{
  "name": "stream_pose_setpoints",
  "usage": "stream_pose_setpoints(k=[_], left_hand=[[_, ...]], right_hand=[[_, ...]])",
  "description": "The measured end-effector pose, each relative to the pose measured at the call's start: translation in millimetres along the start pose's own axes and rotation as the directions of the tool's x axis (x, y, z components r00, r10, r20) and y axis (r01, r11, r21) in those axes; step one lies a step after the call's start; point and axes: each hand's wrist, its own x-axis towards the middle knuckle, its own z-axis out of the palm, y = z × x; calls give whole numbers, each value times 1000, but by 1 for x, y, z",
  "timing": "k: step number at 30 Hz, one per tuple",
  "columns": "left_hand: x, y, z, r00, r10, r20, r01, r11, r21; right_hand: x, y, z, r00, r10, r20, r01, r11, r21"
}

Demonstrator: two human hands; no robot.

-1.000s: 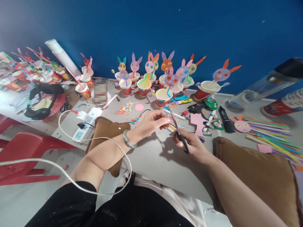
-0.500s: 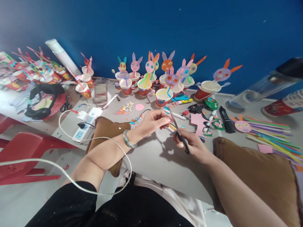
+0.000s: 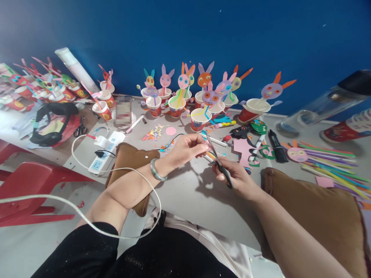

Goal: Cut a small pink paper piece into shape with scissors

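Note:
My right hand [image 3: 239, 177] grips black-handled scissors [image 3: 219, 166], their blades pointing up and away from me. At the blades, my left hand [image 3: 189, 148] pinches a small piece of pink paper [image 3: 209, 145], mostly covered by the fingertips. Both hands hover above the grey table [image 3: 185, 193], close together. Past them stands a paper cup [image 3: 199, 120] with a purple rabbit face [image 3: 210, 98] on straws. To the right of the scissors lies a pink paper offcut [image 3: 242, 152] with curved cut-outs.
Several rabbit-faced cups line the blue wall [image 3: 185, 31]. Paper scraps [image 3: 155, 133] and a pink disc [image 3: 171, 131] lie left of centre. A white cable [image 3: 136, 168] crosses my left forearm from the power strip [image 3: 106, 153]. Brown cushions [image 3: 315, 216] flank me; colourful straws [image 3: 333, 158] lie right.
Almost nothing differs. Both hands and the scissors stay in nearly the same place, with only a slight shift of the left fingertips at the paper.

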Motion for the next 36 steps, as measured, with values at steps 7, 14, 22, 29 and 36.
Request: stream_pose_setpoints(k=[7, 14, 22, 29, 36], left_hand=[[0, 1, 0, 1000, 9, -16, -9, 1000, 10], [1, 1, 0, 1000, 16, -15, -16, 1000, -1], [1, -2, -1, 998, 42, -39, -42, 999, 11], [1, -2, -1, 998, 45, -41, -45, 999, -16], [0, -1, -1, 1000, 22, -16, -23, 1000, -9]], right_hand=[[-1, 2, 0, 1000, 10, 4, -10, 1000, 17], [0, 2, -1, 1000, 10, -1, -10, 1000, 13], [0, 2, -1, 1000, 15, 11, -16, 1000, 15], [0, 4, 0, 1000, 12, 9, -13, 999, 42], [1, 2, 0, 1000, 13, 8, -14, 998, 54]])
